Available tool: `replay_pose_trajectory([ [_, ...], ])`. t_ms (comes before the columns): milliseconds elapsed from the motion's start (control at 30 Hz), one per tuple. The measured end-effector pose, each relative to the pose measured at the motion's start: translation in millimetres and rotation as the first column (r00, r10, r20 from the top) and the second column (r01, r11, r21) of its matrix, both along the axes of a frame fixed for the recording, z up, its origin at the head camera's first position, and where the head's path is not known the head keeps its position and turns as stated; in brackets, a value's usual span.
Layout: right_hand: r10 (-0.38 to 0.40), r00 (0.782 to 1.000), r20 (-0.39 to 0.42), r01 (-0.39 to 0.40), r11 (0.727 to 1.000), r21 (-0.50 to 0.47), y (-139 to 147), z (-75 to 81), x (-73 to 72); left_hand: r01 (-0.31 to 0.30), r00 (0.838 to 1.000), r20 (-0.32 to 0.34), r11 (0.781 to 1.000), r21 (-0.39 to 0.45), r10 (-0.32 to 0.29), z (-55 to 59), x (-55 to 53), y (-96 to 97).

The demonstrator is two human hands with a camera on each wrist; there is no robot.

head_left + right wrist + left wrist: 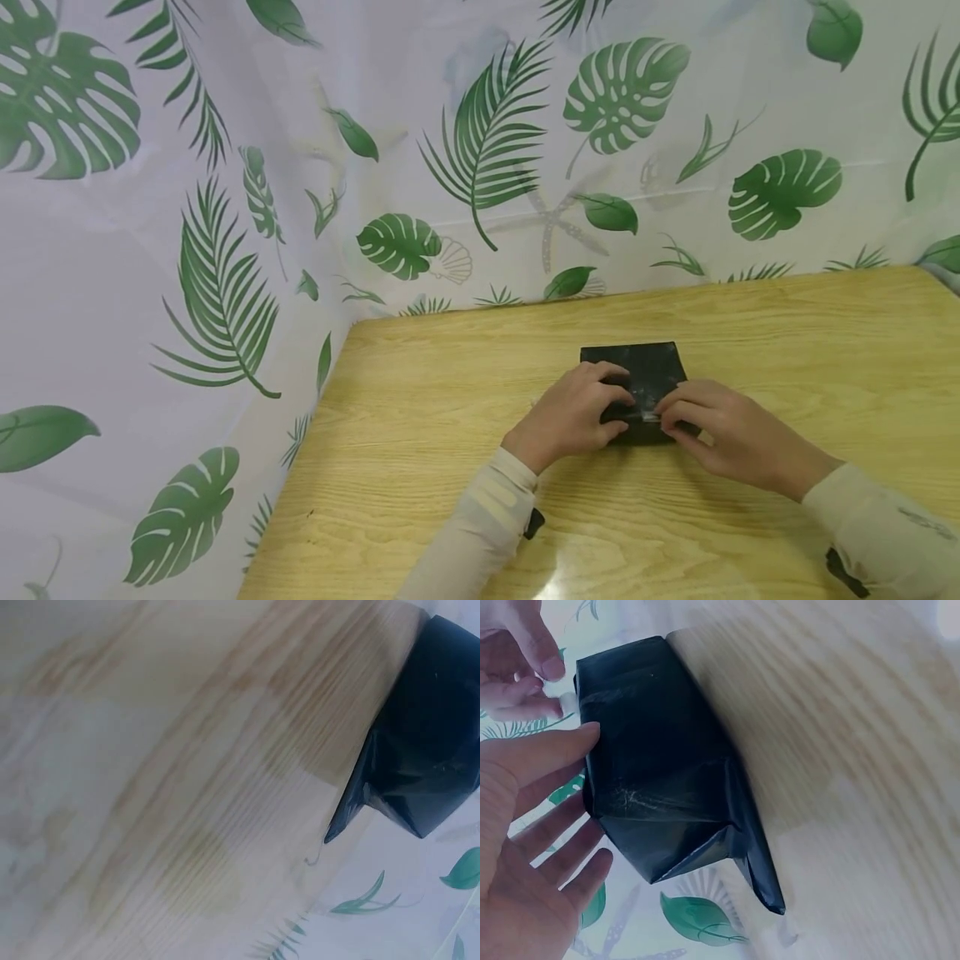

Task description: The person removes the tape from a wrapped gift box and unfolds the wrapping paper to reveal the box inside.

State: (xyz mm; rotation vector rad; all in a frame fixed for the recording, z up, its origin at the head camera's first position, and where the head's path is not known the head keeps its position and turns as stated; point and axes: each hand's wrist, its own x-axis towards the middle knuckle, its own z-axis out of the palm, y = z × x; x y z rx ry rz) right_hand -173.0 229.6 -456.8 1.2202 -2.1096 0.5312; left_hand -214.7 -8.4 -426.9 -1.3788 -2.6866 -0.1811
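Observation:
A black-wrapped, box-shaped package [637, 367] lies on the wooden table, with folded plastic-like wrapping and a pointed flap at one end in the left wrist view. My left hand [576, 410] rests on its left part, fingers over the top and thumb [589, 735] against the near upper edge. At the near right edge, my right hand [723, 425] has its fingertips close together around a small whitish piece [568, 702], which looks like clear tape. In the right wrist view the package [427, 735] shows at the right, and the right hand is out of sight.
The wooden table [420, 467] spreads around the package. White cloth with green leaf prints [420, 183] hangs behind the table and along its left side. Dark straps [534, 523] show at both sleeves.

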Motion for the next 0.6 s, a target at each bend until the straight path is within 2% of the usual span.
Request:
replay_pose_trajectory([
  [167,-0.037,0.998,0.043,0.039,0.998,-0.041,7,1.9,6.5,0.015,0.999,0.043,0.999,0.033,-0.016,4.1,-3.5,-2.1],
  [233,-0.054,0.993,0.101,0.058,0.998,-0.036,10,2.2,9.8,0.014,0.997,0.075,0.998,0.056,-0.018,7.3,-7.2,-3.2],
  [300,-0.063,0.978,0.199,0.067,0.998,-0.013,12,2.2,13.2,0.003,0.993,0.119,0.996,0.085,-0.013,11.3,-12.7,-3.8],
  [367,-0.074,0.941,0.329,0.07,0.997,0.022,13,1.8,15.9,-0.014,0.989,0.151,0.994,0.11,-0.003,14.7,-20.4,-4.1],
  [433,-0.08,0.883,0.462,0.059,0.996,0.061,14,0.7,17.1,-0.035,0.984,0.179,0.991,0.132,0.011,16.6,-29.5,-3.9],
  [500,-0.095,0.815,0.571,0.051,0.994,0.091,13,-0.8,17.4,-0.056,0.98,0.198,0.988,0.142,0.027,16.8,-38.4,-3.3],
  [533,-0.095,0.785,0.612,0.042,0.994,0.1,13,-1.8,17.1,-0.068,0.977,0.21,0.988,0.14,0.038,16.0,-42.7,-2.9],
  [600,-0.092,0.739,0.667,0.027,0.994,0.107,12,-4.3,16.6,-0.096,0.969,0.24,0.987,0.127,0.063,13.9,-50.0,-1.3],
])
